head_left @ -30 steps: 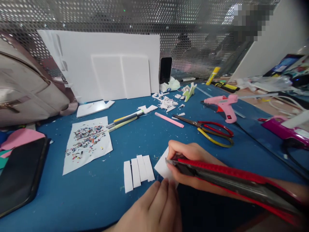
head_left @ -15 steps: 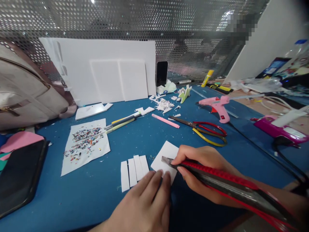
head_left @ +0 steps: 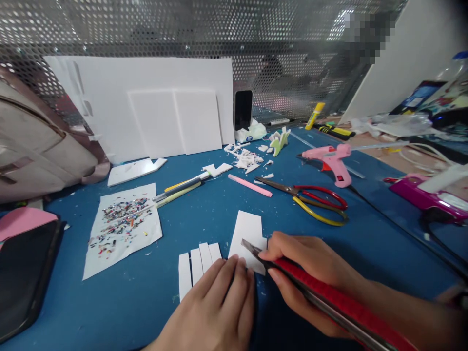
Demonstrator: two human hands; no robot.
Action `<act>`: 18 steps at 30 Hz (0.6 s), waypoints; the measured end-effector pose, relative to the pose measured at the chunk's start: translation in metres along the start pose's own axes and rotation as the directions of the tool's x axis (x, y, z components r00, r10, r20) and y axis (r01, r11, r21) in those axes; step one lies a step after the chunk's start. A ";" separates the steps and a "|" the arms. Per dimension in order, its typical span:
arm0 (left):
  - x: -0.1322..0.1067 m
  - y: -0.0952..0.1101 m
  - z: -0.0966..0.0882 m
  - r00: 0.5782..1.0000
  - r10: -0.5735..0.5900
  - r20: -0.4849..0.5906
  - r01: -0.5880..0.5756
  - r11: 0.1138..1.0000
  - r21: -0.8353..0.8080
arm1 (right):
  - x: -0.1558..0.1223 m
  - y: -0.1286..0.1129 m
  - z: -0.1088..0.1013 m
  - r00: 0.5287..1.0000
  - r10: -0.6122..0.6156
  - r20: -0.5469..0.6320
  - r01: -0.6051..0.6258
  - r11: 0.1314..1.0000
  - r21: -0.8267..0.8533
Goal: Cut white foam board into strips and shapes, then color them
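Observation:
My right hand [head_left: 310, 278] is wrapped round a red and black utility knife [head_left: 307, 282], its blade tip over a small piece of white foam board [head_left: 248, 229]. Whether the blade touches the board, I cannot tell. On the near edge of that piece, the fingertips of my left hand [head_left: 215, 302] lie flat, holding nothing. Just left of the piece, several narrow white strips [head_left: 185, 270] lie side by side, their lower ends partly hidden by my left hand.
Scissors [head_left: 292, 191], a pink pen [head_left: 250, 185] and a pink glue gun [head_left: 334, 161] lie beyond my hands. A sheet covered in tiny coloured bits [head_left: 124, 222] and a phone [head_left: 27, 278] are on the left. White scraps [head_left: 245, 158] and upright white boards [head_left: 153, 112] stand farther back.
The white piece has turned, from a diamond lie to nearly upright in view. My left hand covers more of the strips. The knife tip has shifted slightly left, and the view has moved a little.

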State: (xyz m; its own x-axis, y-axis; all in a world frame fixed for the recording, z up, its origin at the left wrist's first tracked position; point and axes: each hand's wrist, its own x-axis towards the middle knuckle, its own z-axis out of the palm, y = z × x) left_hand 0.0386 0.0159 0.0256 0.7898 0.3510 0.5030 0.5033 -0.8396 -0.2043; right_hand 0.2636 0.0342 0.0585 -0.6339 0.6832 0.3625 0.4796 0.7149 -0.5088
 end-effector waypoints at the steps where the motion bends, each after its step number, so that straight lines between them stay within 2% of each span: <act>1: 0.000 -0.001 0.001 1.000 0.003 -0.005 -0.003 1.000 -0.014 | -0.001 0.000 0.002 1.000 -0.014 -0.010 0.014 1.000 -0.007; 5: 0.001 -0.005 0.000 1.000 0.012 -0.011 -0.013 0.999 -0.052 | -0.002 -0.001 0.003 0.999 -0.040 -0.014 0.040 0.999 -0.009; 10: 0.003 -0.005 -0.002 1.000 0.003 0.007 -0.003 0.996 -0.085 | 0.001 -0.005 0.000 1.000 -0.007 -0.010 0.008 0.999 0.050; 13: 0.004 -0.004 -0.002 1.000 0.000 0.007 0.001 0.996 -0.090 | 0.000 -0.009 -0.001 0.999 0.035 -0.004 -0.034 0.997 0.067; 18: 0.004 -0.005 -0.002 1.000 -0.003 -0.002 0.002 0.994 -0.107 | -0.006 -0.018 -0.002 0.991 0.117 -0.065 -0.114 0.992 0.049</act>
State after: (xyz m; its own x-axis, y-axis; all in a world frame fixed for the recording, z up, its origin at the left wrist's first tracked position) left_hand 0.0387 0.0203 0.0306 0.7877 0.3525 0.5053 0.4648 -0.8783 -0.1118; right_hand 0.2603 0.0178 0.0670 -0.5325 0.7704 0.3507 0.5186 0.6244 -0.5842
